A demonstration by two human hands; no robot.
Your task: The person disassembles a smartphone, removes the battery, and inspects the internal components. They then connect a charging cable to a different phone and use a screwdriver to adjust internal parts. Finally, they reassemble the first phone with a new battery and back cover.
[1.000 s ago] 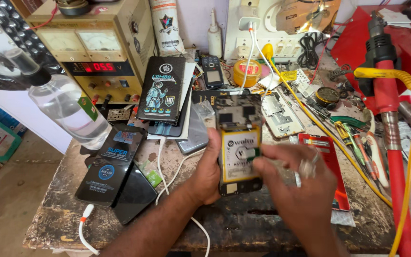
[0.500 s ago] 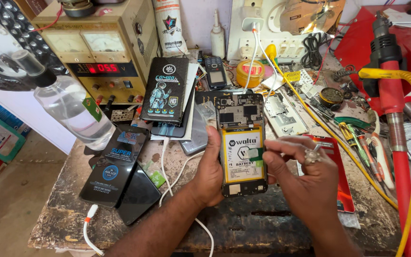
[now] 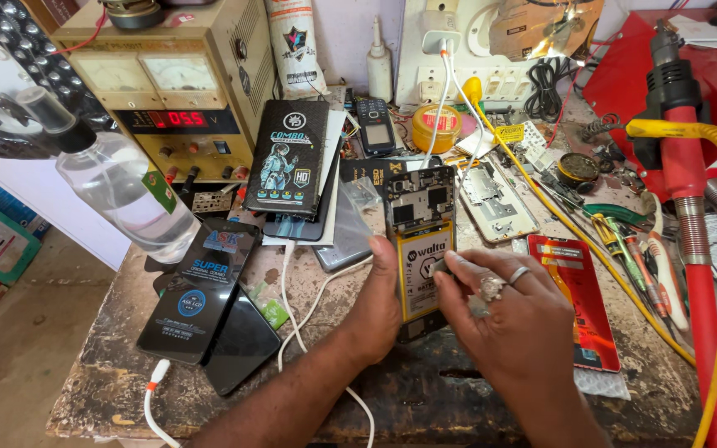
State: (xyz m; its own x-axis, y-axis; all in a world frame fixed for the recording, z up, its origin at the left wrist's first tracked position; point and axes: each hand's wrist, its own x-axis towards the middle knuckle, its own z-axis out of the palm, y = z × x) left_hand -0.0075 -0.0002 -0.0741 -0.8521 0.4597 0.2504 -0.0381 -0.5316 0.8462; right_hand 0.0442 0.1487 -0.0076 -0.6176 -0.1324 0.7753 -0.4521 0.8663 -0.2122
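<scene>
An opened phone (image 3: pixel 419 236) with its back cover off lies on the worn workbench, showing a yellow and white battery and a dark circuit board. My left hand (image 3: pixel 379 303) grips the phone's left edge and steadies it. My right hand (image 3: pixel 504 319), wearing two rings, rests over the phone's lower right side with its fingertips closed on a small dark tool at the battery. The phone's lower end is hidden under my hands.
A power supply (image 3: pixel 168 91) with a red display stands at the back left, a clear spray bottle (image 3: pixel 118 187) beside it. Black phone-part boxes (image 3: pixel 201 290), a red packet (image 3: pixel 576 299), a white cable (image 3: pixel 292 307), a red hot-air tool (image 3: pixel 690 199) with yellow hose and hand tools crowd the bench.
My right hand has moved left onto the phone's battery, fingertips now closed on a small tool. The left hand keeps its hold on the phone.
</scene>
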